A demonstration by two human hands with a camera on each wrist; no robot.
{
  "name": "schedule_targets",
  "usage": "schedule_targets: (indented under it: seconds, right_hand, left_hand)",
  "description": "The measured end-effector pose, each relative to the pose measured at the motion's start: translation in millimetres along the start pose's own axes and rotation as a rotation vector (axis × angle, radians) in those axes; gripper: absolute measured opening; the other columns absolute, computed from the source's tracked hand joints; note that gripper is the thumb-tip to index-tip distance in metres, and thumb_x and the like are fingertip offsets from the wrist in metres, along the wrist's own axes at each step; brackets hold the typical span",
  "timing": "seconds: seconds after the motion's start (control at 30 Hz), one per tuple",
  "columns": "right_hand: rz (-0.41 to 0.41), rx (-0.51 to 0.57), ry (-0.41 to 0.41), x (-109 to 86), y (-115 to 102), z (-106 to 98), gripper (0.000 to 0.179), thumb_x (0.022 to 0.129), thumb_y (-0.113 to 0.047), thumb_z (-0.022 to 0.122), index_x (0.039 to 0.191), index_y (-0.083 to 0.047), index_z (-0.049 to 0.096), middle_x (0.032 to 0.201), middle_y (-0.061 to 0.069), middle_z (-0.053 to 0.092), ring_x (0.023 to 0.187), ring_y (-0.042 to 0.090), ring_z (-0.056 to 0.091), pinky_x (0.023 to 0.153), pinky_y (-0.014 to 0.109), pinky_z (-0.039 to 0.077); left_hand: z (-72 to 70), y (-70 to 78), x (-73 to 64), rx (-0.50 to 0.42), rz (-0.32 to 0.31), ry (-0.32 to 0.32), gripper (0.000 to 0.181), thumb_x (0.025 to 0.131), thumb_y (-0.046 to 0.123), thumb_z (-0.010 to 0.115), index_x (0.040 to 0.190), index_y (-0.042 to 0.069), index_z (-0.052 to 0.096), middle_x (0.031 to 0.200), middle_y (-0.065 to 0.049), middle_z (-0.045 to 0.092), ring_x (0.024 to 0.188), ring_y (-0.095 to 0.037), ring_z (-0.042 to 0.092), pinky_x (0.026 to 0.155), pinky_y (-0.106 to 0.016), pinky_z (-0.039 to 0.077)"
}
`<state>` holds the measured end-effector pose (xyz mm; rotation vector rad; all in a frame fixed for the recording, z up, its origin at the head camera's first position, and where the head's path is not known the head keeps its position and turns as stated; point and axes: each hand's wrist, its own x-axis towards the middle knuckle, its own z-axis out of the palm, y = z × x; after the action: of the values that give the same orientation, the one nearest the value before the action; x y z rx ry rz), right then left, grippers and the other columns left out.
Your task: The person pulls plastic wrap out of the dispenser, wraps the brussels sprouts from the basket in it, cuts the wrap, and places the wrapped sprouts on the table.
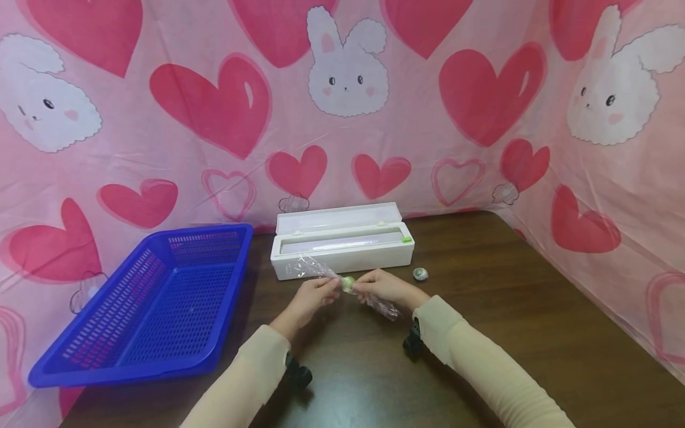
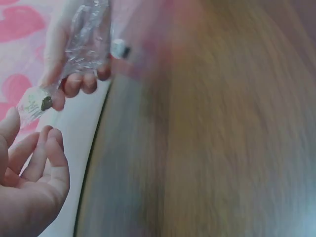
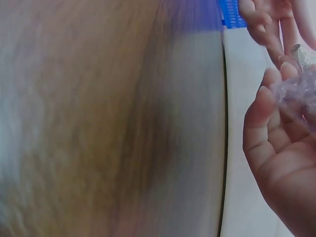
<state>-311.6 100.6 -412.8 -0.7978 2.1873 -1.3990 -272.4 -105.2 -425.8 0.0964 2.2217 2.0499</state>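
A small round pale-green item [image 1: 348, 284] with a brown stem-like spot sits inside clear plastic wrap [image 1: 384, 307], held up between both hands. My left hand [image 1: 313, 297] pinches the wrap on the item's left side, where a loose end fans out toward the white box. On the other side, my right hand [image 1: 387, 286] grips the bunched wrap close to the item, its fingers curled; the wrap's tail hangs below that hand. In the right wrist view, crinkled wrap [image 3: 296, 96] lies at the right hand's fingertips. The item's exact kind is hard to tell.
Behind the hands stands a white wrap dispenser box [image 1: 342, 260], lid raised, with a green slider [image 1: 406, 239]. Another small wrapped round item [image 1: 420, 274] lies right of it. A blue plastic basket [image 1: 214, 345] occupies the left of the brown wooden table [image 1: 508, 333].
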Motion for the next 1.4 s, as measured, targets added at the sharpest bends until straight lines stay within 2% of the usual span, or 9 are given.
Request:
schedule_targets:
  seconds: [0.17,0.4,0.6,0.7,0.8,0.9,1.03,1.2,1.4]
  right_hand:
    - [-0.006,0.063,-0.044,-0.7,-3.4,4.4,0.037,0.095,-0.023,0.051,0.095,0.012,0.062,0.074,0.006,0.062,0.071,0.018,0.058,0.069,0.032,0.046]
    - [0.021,0.115,-0.123,-0.6,-5.5,7.1,0.043,0.097,-0.027,0.046,0.099,0.014,0.056,0.079,0.008,0.062,0.074,0.019,0.058,0.070,0.031,0.047]
    - [0.075,0.165,-0.231,-3.9,-3.0,8.5,0.043,0.098,-0.031,0.044,0.112,0.008,0.056,0.086,0.010,0.062,0.076,0.020,0.059,0.068,0.033,0.050]
    - [0.093,0.197,-0.279,-6.0,-0.5,9.4,0.042,0.099,-0.029,0.042,0.118,0.005,0.055,0.081,0.009,0.059,0.075,0.020,0.058,0.068,0.034,0.050]
    - [0.108,0.216,-0.313,-7.7,1.2,10.8,0.040,0.099,-0.028,0.041,0.115,0.005,0.056,0.073,0.005,0.053,0.065,0.017,0.054,0.058,0.030,0.049]
    - [0.110,0.228,-0.343,-7.8,1.9,12.9,0.042,0.100,-0.028,0.038,0.107,0.010,0.053,0.064,0.000,0.043,0.052,0.011,0.041,0.045,0.023,0.036]
    - [0.114,0.255,-0.361,-7.8,3.0,15.4,0.043,0.101,-0.027,0.035,0.099,0.015,0.044,0.059,-0.003,0.034,0.045,0.008,0.026,0.039,0.022,0.020]
    - [0.118,0.263,-0.354,-8.4,3.6,17.1,0.040,0.101,-0.025,0.033,0.096,0.014,0.042,0.058,-0.004,0.032,0.044,0.007,0.024,0.038,0.022,0.019]
    - [0.111,0.270,-0.369,-8.6,3.6,16.5,0.044,0.100,-0.031,0.035,0.106,0.009,0.052,0.060,-0.002,0.034,0.047,0.010,0.028,0.041,0.022,0.023]
  left_hand:
    - [4.0,3.9,2.2,-0.180,-0.071,0.006,0.042,0.092,0.019,0.057,0.121,-0.011,0.052,0.107,-0.015,0.061,0.090,-0.018,0.059,0.090,-0.039,0.043]
    - [4.1,5.6,3.3,-0.299,-0.060,0.051,0.038,0.093,0.014,0.056,0.120,-0.011,0.053,0.111,-0.015,0.061,0.089,-0.013,0.059,0.079,-0.025,0.048]
    - [-0.4,6.9,5.0,-0.341,-0.050,0.120,0.037,0.093,0.011,0.054,0.121,-0.013,0.050,0.118,-0.022,0.056,0.099,-0.020,0.058,0.087,-0.031,0.045]
    - [-3.4,8.7,5.9,-0.354,-0.045,0.153,0.036,0.094,0.010,0.053,0.121,-0.013,0.050,0.119,-0.023,0.055,0.103,-0.023,0.056,0.089,-0.032,0.043]
    - [-6.0,9.5,6.2,-0.360,-0.044,0.163,0.036,0.094,0.009,0.052,0.122,-0.014,0.049,0.121,-0.024,0.054,0.105,-0.024,0.055,0.090,-0.033,0.043]
    - [-7.4,9.3,5.3,-0.361,-0.052,0.166,0.036,0.094,0.009,0.052,0.122,-0.013,0.049,0.121,-0.023,0.054,0.104,-0.023,0.056,0.089,-0.032,0.043]
    - [-6.6,8.3,4.2,-0.361,-0.042,0.167,0.036,0.094,0.009,0.052,0.121,-0.014,0.049,0.120,-0.023,0.054,0.100,-0.020,0.057,0.088,-0.031,0.044]
    - [-5.5,7.8,4.6,-0.366,-0.044,0.161,0.036,0.094,0.009,0.052,0.122,-0.014,0.049,0.123,-0.025,0.051,0.099,-0.019,0.057,0.087,-0.030,0.045]
    - [-5.2,8.5,5.4,-0.374,-0.062,0.174,0.036,0.093,0.010,0.053,0.121,-0.013,0.050,0.118,-0.023,0.056,0.097,-0.019,0.058,0.086,-0.030,0.045]
